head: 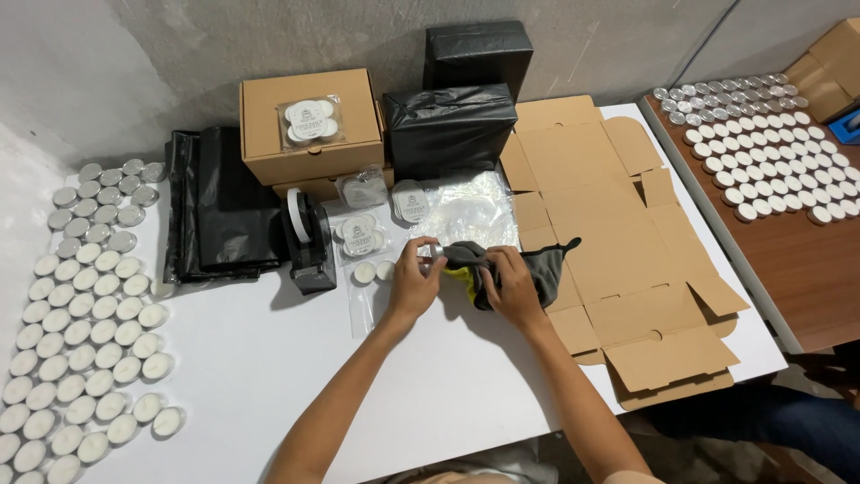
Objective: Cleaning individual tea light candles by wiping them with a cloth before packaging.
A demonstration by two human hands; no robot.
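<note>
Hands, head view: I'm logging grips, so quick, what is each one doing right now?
Left hand: closed on a small tealight, pinched at the fingertips.
Right hand: closed on the dark grey cloth.

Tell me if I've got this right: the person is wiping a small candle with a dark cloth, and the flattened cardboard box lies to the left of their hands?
Not quite. In the head view the flattened cardboard box lies to the right of the hands, not the left. The rest holds: the left hand holds a small candle and the right hand holds the dark cloth.

- My left hand (414, 285) is raised off the surface, fingers curled, thumb and forefinger pinched together.
- My right hand (512, 289) is beside it, fingers closed in a grip.
</note>
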